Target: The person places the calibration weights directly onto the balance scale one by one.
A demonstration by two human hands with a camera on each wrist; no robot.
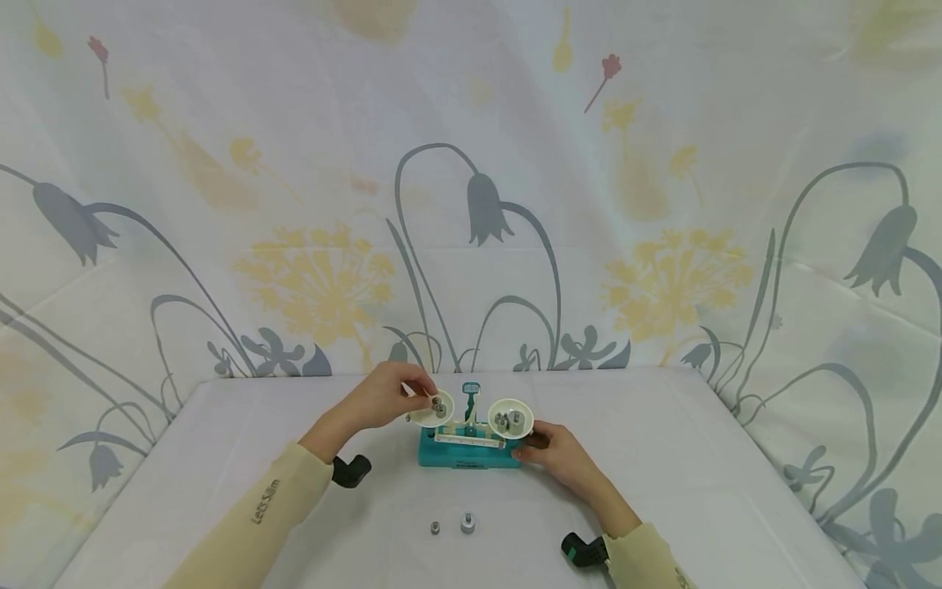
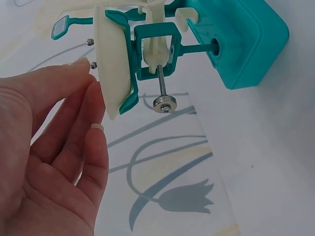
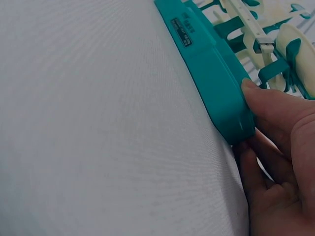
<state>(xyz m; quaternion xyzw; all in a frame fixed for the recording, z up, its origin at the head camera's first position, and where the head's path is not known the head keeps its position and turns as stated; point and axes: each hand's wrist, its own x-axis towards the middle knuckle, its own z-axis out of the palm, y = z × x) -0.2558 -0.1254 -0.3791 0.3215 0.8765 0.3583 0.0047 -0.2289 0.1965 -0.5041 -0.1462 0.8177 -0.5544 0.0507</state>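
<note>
A teal balance scale (image 1: 471, 456) with two cream pans stands on the white table. The left pan (image 1: 423, 420) bears small metal weights (image 1: 441, 411); two of their knobs show past its rim in the left wrist view. My left hand (image 1: 388, 396) is at that pan, fingers bent, fingertips close beside one knob (image 2: 93, 65). Whether they touch it is hard to see. With thumb on top and fingers at the side, my right hand (image 1: 561, 458) grips the right end of the scale's base (image 3: 216, 93). Several weights (image 1: 517, 420) sit in the right pan (image 1: 510, 404).
Two loose metal weights, a small one (image 1: 435, 528) and a larger one (image 1: 468, 523), stand on the table in front of the scale. A white cloth (image 1: 471, 311) printed with flowers hangs behind. Black cameras (image 1: 352, 471) are strapped at both wrists.
</note>
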